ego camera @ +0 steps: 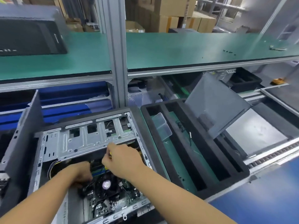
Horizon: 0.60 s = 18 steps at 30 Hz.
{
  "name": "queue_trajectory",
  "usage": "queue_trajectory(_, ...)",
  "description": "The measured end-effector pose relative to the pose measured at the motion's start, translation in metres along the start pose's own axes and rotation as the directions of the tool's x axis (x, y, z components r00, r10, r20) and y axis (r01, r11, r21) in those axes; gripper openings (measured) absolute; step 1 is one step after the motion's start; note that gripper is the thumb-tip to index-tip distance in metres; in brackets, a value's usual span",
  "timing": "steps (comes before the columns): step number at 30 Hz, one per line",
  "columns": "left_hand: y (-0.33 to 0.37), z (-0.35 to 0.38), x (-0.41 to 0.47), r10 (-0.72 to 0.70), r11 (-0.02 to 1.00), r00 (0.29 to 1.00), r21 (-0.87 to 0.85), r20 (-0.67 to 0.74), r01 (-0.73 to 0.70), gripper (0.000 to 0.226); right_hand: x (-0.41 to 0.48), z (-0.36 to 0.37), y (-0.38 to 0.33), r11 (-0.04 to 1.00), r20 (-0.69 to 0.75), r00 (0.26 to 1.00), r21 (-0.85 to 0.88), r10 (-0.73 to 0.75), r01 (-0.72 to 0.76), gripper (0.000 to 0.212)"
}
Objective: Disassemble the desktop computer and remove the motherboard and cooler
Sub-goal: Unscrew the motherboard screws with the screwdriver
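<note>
Forearms: both are showing from the near edge, cut off before the elbows.
Left hand (pixel 80 172): is sitting low inside the computer case (pixel 142 120), at the left edge of the cooler (pixel 106 185); its fingers are blurring into dark parts, so any grip cannot be told.
Right hand (pixel 123 160): is curling round a yellow-handled tool (pixel 110 154); only slivers of yellow are showing, the tip hidden.
Cooler: is sitting fan-up between the hands, slightly nearer the person, on the motherboard (pixel 116 202) inside the case.
Foam tray (pixel 191 151): is lying right of the right hand, holding two clear plastic boxes (pixel 162 126) and a thin wire (pixel 190 135); a grey panel (pixel 215 104) is leaning over its far corner.
</note>
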<state>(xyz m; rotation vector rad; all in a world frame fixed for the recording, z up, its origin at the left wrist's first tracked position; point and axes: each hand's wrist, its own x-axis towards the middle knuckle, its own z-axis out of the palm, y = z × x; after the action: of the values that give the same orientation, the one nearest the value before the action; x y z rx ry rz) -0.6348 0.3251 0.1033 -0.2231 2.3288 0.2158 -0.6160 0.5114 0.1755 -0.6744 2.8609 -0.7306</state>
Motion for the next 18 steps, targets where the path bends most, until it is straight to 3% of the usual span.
queue_trajectory(2,0.009,0.005,0.001,-0.069,0.973,0.992,0.211,-0.109,0.091,0.031,0.003,0.000,0.000,1.000,-0.019,1.000,0.013,-0.005,0.005,0.017)
queue_trajectory(4,0.013,0.012,0.006,-0.117,0.969,0.980,0.199,-0.164,0.148,0.046,0.006,0.000,0.000,1.000,-0.034,0.999,0.022,-0.009,0.010,0.017)
queue_trajectory(9,0.018,0.028,0.014,-0.114,0.968,0.956,0.186,-0.270,0.168,0.043,0.008,0.005,-0.001,0.998,-0.051,0.998,0.050,-0.027,0.030,0.017)
queue_trajectory(13,0.009,0.032,0.018,-0.043,0.964,0.960,0.241,-0.278,0.113,0.040,0.007,0.008,0.002,0.998,-0.030,0.999,0.059,-0.024,0.026,0.019)
queue_trajectory(18,0.003,0.031,0.016,-0.071,0.977,0.961,0.174,-0.269,0.121,0.035,0.005,0.009,0.001,0.997,-0.006,1.000,0.081,-0.020,0.020,0.020)
